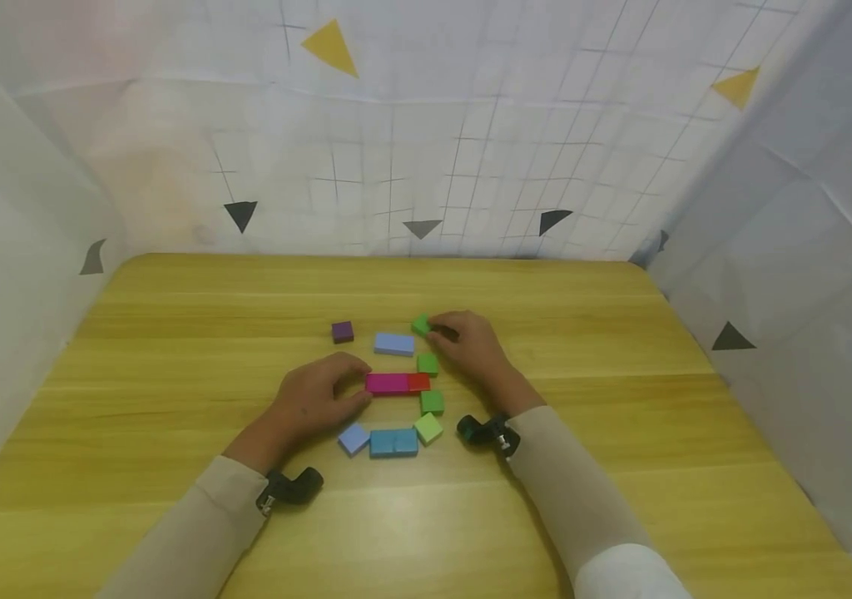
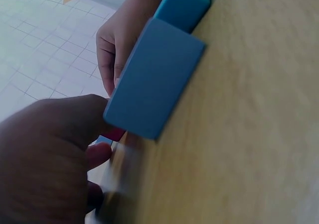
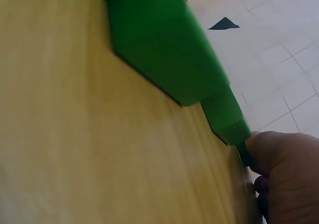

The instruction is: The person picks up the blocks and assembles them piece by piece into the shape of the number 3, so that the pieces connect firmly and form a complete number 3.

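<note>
In the head view my left hand [image 1: 317, 395] has its thumb and index finger at the left end of a magenta block [image 1: 387, 383], gripping it by its near and far sides. A red block [image 1: 418, 382] lies flush against the magenta one's right end. Farther back, my right hand [image 1: 474, 345] pinches a green block [image 1: 421, 325] between thumb and fingers. Two more green blocks, one behind the red block [image 1: 428, 364] and one in front [image 1: 432, 403], form a column below it. A pale blue block [image 2: 154, 79] looms large in the left wrist view.
A purple block [image 1: 343, 332] lies at the back left, beside a long periwinkle block [image 1: 394, 344]. Toward the front are a blue block pair [image 1: 393, 443] and a tilted light green block [image 1: 428, 428]. White patterned cloth [image 1: 426, 150] surrounds the wooden table [image 1: 171, 333].
</note>
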The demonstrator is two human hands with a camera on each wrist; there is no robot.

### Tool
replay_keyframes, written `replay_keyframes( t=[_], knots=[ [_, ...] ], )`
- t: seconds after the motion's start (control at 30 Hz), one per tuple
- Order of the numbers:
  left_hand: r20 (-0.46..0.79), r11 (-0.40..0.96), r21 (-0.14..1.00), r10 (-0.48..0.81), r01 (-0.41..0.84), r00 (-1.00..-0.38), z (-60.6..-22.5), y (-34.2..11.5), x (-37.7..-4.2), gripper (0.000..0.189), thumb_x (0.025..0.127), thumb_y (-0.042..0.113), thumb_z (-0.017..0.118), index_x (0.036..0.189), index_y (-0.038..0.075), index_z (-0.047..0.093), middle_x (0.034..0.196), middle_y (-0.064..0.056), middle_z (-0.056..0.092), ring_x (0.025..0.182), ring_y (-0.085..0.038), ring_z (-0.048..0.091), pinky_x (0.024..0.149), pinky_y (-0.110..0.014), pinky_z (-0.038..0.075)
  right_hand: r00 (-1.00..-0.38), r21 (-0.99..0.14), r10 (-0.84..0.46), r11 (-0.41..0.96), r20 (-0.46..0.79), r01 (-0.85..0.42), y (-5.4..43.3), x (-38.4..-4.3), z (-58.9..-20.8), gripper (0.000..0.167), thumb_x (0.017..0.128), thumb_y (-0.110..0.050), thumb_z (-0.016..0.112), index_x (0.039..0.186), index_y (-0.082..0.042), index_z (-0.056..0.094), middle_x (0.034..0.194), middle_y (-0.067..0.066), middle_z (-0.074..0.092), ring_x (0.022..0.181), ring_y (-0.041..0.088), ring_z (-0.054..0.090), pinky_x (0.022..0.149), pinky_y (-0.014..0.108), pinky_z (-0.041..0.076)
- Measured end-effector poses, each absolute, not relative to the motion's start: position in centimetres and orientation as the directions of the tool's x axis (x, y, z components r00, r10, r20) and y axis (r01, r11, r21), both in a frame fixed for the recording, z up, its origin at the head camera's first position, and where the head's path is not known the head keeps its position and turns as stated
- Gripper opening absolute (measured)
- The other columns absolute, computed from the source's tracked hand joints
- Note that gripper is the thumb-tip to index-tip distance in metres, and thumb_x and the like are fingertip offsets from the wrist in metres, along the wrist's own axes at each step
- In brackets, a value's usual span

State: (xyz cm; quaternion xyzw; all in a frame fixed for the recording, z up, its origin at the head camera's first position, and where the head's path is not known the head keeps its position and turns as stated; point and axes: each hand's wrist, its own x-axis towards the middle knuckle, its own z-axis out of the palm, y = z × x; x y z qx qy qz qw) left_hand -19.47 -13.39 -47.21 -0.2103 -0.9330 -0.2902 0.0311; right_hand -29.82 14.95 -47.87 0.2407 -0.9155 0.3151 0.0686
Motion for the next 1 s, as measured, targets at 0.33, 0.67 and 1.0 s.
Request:
replay_keyframes(
  t=[0.33, 0.67, 1.0],
  knots=[
    [0.179, 0.744, 0.536, 0.362, 0.399, -0.915, -47.1, -12.9, -18.8, 0.039, 0.092, 0.044, 0.067, 0.125, 0.026, 0.065, 0.124, 0.012, 0.065, 0.118, -0.013, 0.061, 0.096, -0.042, 0.051, -0.873, -0.593, -0.408, 0.644, 0.267, -0.483, 15.5, -29.4, -48.0, 0.028, 0.093, -0.028, 0.071, 0.117, -0.013, 0.073, 0.116, 0.004, 0.071, 0.111, 0.021, 0.064, 0.099, 0.039, 0.050],
    [0.178, 0.744, 0.533, 0.366, 0.402, -0.913, -47.0, -12.9, -18.4, 0.035, 0.092, 0.045, 0.067, 0.123, 0.029, 0.065, 0.124, 0.015, 0.065, 0.119, -0.011, 0.060, 0.097, -0.040, 0.050, -0.870, -0.605, -0.394, 0.628, 0.296, -0.490, 15.6, -28.9, -48.0, 0.022, 0.096, -0.024, 0.068, 0.114, -0.013, 0.075, 0.113, 0.003, 0.073, 0.109, 0.021, 0.066, 0.097, 0.039, 0.051],
    [0.190, 0.736, 0.544, 0.360, 0.403, -0.913, -47.3, -13.0, -18.5, 0.035, 0.092, 0.046, 0.067, 0.123, 0.030, 0.065, 0.123, 0.017, 0.064, 0.118, -0.009, 0.060, 0.096, -0.039, 0.051, -0.874, -0.574, -0.376, 0.659, 0.307, -0.485, 15.5, -28.7, -47.7, 0.019, 0.096, -0.021, 0.067, 0.111, -0.013, 0.077, 0.111, 0.003, 0.075, 0.107, 0.020, 0.069, 0.094, 0.037, 0.054]
  ],
)
